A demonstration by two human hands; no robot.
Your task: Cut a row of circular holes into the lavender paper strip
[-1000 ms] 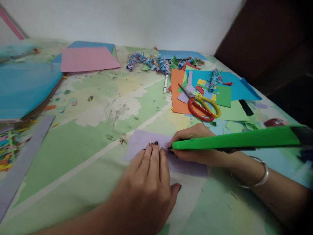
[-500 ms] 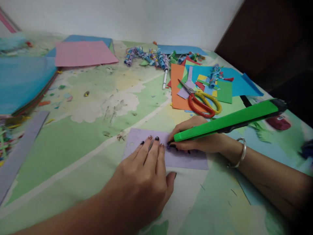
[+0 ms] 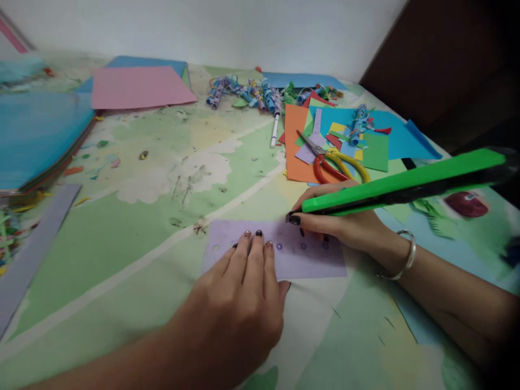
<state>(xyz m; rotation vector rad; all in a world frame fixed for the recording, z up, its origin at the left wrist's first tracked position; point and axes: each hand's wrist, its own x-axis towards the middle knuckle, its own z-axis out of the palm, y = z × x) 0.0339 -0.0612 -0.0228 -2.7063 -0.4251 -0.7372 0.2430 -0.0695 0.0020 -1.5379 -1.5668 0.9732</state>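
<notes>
**Card (image 3: 311, 266) and Cutter (image 3: 398, 182): Hand Positions**

Head view: The card lies on the table (image 3: 122, 238). The left hand (image 3: 239, 292) lies flat across it, fingers extended, gripping nothing, presumably preventing slip. The right hand (image 3: 350, 230) grips the cutter near its tip, probably for control; whether the tip touches the card is unclear. Scissors (image 3: 319, 155) overlap the orange sheet (image 3: 293, 143) just beyond the right hand, limiting clearance there.

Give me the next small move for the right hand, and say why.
Probably bring the slim green-and-black cutter in the right hand to a small purple ring: the left hand presses the flat rectangular lilac paper, three rings show beside it, and the cutter's tip sits off them.
</notes>
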